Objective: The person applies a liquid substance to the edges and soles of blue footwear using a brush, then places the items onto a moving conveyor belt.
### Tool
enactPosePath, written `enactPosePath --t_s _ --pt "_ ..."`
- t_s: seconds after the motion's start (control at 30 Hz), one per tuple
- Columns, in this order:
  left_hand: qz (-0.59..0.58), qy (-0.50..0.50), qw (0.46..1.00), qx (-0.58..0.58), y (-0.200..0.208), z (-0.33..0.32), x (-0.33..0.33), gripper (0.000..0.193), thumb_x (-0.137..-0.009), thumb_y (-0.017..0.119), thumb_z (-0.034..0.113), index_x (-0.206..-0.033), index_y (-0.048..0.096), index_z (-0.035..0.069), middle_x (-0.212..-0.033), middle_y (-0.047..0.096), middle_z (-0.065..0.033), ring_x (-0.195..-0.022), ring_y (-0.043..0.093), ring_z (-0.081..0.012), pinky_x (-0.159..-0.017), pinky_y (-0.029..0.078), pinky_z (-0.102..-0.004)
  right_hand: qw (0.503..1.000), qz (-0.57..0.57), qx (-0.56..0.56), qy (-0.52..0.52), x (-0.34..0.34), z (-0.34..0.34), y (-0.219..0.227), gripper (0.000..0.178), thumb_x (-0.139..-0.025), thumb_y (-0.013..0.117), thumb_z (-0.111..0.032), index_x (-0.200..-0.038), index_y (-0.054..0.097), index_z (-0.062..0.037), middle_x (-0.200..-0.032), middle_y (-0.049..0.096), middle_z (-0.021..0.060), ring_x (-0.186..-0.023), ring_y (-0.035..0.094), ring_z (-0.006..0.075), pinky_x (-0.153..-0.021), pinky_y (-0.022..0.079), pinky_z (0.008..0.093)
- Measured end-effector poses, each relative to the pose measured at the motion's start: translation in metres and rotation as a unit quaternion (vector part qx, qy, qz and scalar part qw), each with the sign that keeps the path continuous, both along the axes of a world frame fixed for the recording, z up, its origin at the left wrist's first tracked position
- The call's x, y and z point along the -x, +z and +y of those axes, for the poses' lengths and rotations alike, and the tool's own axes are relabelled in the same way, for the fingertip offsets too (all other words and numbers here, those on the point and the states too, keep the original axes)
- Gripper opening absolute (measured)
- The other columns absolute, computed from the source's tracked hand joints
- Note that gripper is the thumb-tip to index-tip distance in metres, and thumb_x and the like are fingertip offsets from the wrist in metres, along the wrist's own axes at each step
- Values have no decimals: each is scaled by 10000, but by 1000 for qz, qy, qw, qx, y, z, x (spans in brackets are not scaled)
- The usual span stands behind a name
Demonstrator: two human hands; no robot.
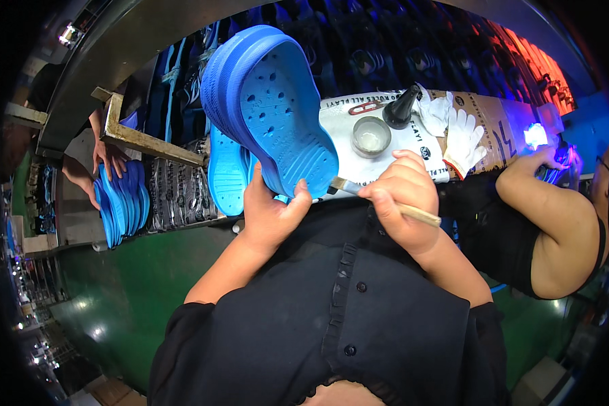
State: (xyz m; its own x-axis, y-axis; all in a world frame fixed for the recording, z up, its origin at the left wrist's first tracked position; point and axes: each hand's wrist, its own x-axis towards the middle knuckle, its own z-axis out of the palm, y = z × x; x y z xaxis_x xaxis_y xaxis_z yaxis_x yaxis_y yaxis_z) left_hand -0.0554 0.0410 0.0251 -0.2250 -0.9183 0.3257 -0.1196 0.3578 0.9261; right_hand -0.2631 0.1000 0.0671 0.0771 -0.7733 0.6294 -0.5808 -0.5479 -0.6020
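Observation:
My left hand grips the heel end of a blue foam shoe sole, thumb on its near edge. The sole is tilted up, its raised rim and the small holes in its inner face showing. A wooden-handled brush is in my closed right hand. The brush tip is close beside the sole's lower right edge; whether it touches, I cannot tell. Under the held sole, a lighter blue sole lies on the bench, partly hidden. Beyond my right hand stands a cup with some clear content.
Red-handled snips, a black cone-shaped bottle and white gloves lie around the cup on printed sheeting. At left, another person's hands touch stacked blue soles. A metal bracket juts out. Another person's arm is at right.

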Motion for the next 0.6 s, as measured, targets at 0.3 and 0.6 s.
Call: enactPosePath --t_s 0.3,0.6 --pt "3 -5 994 111 -6 -1 3 434 -690 624 -20 -1097 473 -40 -844 617 -114 -722 618 -188 -666 483 -277 1000 10 11 -24 1 6 -2 119 -759 640 -143 -654 632 -89 -594 562 18 -587 522 196 -799 393 376" --pt "-15 -3 987 161 -8 0 4 363 -676 648 -32 -1011 508 -32 -823 616 -116 -706 617 -184 -646 485 -281 999 -17 11 -25 2 9 -5 165 -785 605 -165 -642 633 -88 -577 550 14 -572 513 190 -815 388 372"
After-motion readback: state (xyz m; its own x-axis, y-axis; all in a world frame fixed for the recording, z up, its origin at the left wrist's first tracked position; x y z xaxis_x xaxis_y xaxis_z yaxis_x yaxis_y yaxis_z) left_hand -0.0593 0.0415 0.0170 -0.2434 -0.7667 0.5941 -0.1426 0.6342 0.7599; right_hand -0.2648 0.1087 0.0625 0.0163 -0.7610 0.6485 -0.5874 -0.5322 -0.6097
